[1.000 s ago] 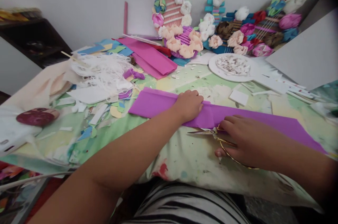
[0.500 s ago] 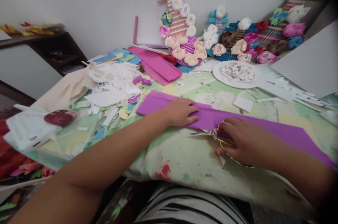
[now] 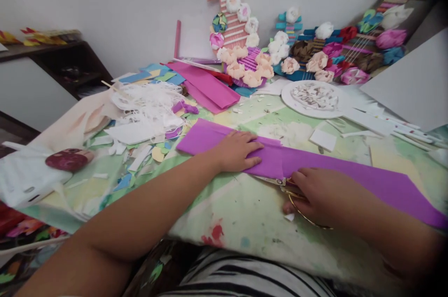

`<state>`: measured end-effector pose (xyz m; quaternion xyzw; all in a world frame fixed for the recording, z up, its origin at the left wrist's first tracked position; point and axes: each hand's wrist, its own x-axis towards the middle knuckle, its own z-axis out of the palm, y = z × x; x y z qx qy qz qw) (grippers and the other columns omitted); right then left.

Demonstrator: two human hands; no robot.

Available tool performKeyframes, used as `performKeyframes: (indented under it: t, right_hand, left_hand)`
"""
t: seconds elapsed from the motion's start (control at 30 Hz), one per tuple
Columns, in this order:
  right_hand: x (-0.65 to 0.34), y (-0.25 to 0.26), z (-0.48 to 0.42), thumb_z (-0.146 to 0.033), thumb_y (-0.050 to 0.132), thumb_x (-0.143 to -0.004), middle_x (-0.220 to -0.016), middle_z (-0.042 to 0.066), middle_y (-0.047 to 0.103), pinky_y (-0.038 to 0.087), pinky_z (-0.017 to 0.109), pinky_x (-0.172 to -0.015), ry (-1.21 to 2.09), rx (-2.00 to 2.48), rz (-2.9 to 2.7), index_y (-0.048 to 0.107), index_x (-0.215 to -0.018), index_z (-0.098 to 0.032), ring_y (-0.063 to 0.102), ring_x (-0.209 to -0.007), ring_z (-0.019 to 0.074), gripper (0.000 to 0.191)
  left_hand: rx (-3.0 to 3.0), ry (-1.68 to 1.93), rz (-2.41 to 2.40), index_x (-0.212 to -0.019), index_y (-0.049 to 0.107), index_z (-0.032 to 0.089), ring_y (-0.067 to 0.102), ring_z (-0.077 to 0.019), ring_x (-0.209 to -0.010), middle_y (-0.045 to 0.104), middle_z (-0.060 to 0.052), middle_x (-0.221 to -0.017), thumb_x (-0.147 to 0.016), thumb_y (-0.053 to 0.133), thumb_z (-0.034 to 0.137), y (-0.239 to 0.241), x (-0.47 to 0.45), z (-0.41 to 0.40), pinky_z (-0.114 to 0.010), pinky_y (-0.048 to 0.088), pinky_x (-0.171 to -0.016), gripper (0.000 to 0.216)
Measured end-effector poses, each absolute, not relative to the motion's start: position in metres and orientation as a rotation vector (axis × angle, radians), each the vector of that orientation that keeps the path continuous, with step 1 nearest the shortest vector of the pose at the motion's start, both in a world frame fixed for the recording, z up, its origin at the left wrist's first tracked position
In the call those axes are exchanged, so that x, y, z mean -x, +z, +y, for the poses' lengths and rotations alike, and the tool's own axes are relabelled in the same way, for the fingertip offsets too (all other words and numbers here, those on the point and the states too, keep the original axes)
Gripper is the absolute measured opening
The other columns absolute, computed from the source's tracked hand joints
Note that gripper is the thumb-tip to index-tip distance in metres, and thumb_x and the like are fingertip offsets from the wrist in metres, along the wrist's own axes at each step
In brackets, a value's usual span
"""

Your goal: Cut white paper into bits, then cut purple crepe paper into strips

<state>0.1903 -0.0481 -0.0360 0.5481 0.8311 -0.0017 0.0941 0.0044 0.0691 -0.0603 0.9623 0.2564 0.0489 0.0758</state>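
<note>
A long strip of purple paper (image 3: 343, 166) lies across the table, folded double at its left part. My left hand (image 3: 240, 151) rests flat on the folded part, fingers spread and pointing right. Gold-handled scissors (image 3: 280, 182) are in my right hand (image 3: 320, 194), whose fingers are through the handle loops. The blades point left along the near edge of the purple paper, close to the end of the folded layer, and are partly hidden by it. Whether they cut into the paper I cannot tell.
Magenta folded paper (image 3: 210, 89) and a heap of white string (image 3: 149, 105) lie behind. A white plate (image 3: 287, 94) holds small scraps. Flower-decorated stick guitars (image 3: 236, 33) lean on the wall. At the left are paper scraps (image 3: 140, 157) and a maroon oval object (image 3: 68, 159).
My right hand has moved slightly down. The scissor blades, clearly visible before, are now closer together and partly under the purple paper's edge. My left hand stays on the paper.
</note>
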Motion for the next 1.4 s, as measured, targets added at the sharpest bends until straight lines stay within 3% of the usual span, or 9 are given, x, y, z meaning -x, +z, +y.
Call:
performKeyframes:
  t: [0.5,0.8,1.07,1.4]
  right_hand:
    - [-0.197,-0.042,-0.041,-0.031,0.037,-0.076,-0.063,0.006,0.056,0.028,0.029,-0.047,0.16,-1.245,2.672,0.055,-0.075,-0.017,0.048,-0.052,0.0169,0.024]
    - [-0.201,-0.042,-0.04,-0.03,0.038,-0.076,-0.064,0.006,0.056,0.027,0.028,-0.047,0.146,-1.161,2.592,0.056,-0.074,-0.018,0.049,-0.055,0.0167,0.022]
    - [-0.191,-0.032,-0.045,-0.053,0.04,-0.067,-0.054,0.004,0.052,0.022,0.027,-0.041,-0.024,-1.495,2.494,0.052,-0.063,-0.02,0.046,-0.046,0.0167,0.035]
    - [-0.196,-0.034,-0.062,-0.055,0.035,-0.068,-0.056,0.004,0.051,0.02,0.027,-0.043,-0.043,-1.65,2.364,0.048,-0.065,-0.022,0.047,-0.049,0.0185,0.036]
  left_hand:
    - [-2.856,0.097,0.756,-0.117,0.033,0.027,0.022,-0.021,-0.115,0.028,-0.004,-0.127,-0.077,0.024,0.048,-0.062,-0.002,0.072,-0.042,0.013,-0.093,0.046]
    - [-2.867,0.093,0.76,-0.117,0.033,0.027,0.023,-0.0208,-0.115,0.028,-0.004,-0.127,-0.077,0.022,0.048,-0.062,-0.002,0.071,-0.041,0.013,-0.093,0.047]
    - [-2.85,0.087,0.769,-0.117,0.033,0.027,0.022,-0.0203,-0.115,0.028,-0.003,-0.127,-0.077,0.021,0.049,-0.062,-0.002,0.071,-0.04,0.013,-0.093,0.047]
    - [-2.854,0.096,0.764,-0.117,0.032,0.027,0.023,-0.0203,-0.115,0.028,-0.003,-0.127,-0.077,0.021,0.049,-0.063,-0.002,0.071,-0.04,0.013,-0.093,0.047]
